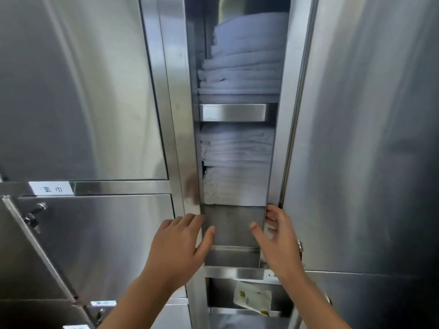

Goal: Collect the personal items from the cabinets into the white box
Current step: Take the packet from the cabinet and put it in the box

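Two grips: left hand [177, 245] apart, right hand [278, 241] clamping the steel cabinet door [282, 138]; pale flat packet [253, 300] looks light, so pinch its edge.

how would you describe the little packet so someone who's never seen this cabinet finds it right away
Find the narrow open column in the steel cabinet where white towels are stacked. Below it, under the left hand and right hand, is a small open slot; the packet lies tilted inside. It is the only flat cream thing with yellow-green marks, not folded white cloth.
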`<state>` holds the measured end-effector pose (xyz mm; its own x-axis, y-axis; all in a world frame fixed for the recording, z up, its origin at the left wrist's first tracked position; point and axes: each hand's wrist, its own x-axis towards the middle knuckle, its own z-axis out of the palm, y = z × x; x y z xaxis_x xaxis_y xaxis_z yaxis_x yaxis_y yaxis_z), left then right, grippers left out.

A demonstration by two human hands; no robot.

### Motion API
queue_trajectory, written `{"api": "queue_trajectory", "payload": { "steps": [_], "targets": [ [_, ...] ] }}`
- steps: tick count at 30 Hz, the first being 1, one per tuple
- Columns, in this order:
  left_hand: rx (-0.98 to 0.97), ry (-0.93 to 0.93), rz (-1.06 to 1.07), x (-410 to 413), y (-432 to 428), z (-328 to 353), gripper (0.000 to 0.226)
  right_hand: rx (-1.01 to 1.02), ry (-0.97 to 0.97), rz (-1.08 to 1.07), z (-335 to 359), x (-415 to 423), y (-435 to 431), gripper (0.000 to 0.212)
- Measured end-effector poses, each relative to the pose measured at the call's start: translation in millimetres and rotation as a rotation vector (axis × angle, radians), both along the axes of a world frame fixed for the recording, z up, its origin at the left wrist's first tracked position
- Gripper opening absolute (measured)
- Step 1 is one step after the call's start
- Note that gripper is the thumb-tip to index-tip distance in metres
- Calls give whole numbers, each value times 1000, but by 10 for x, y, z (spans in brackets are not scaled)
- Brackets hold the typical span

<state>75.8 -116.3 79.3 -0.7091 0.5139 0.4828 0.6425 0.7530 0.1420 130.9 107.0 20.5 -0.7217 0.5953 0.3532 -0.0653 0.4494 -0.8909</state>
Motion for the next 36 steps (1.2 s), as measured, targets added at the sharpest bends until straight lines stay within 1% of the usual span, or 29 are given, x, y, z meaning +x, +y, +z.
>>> {"api": "queue_trajectory", "payload": {
  "steps": [4,9,13,15,19,23,29,36],
  "targets": [
    [4,-13,-25,-141,-249,44,50,4,-14,1,-13,-162,-304,55],
    [4,-38,-55,-339,-530,16,65,9,-34,15,9,-311,-647,54],
    [4,-40,-78,-451,-668,-1,67,11,-57,18,26,-417,-875,56],
    [9,-37,-92,-509,-739,1,66,14,-54,14,24,-474,-991,55],
    [21,-23,-107,-628,-854,-7,56,19,-47,8,18,-572,-1179,51],
    [44,-14,-114,-696,-917,-32,48,25,-54,13,13,-647,-1326,52],
    [50,-23,-106,-781,-967,-58,49,1,-40,-11,50,-658,-1399,50],
    [70,-22,-126,-787,-951,-68,51,-3,-61,-1,49,-627,-1416,59]
  ]
}}
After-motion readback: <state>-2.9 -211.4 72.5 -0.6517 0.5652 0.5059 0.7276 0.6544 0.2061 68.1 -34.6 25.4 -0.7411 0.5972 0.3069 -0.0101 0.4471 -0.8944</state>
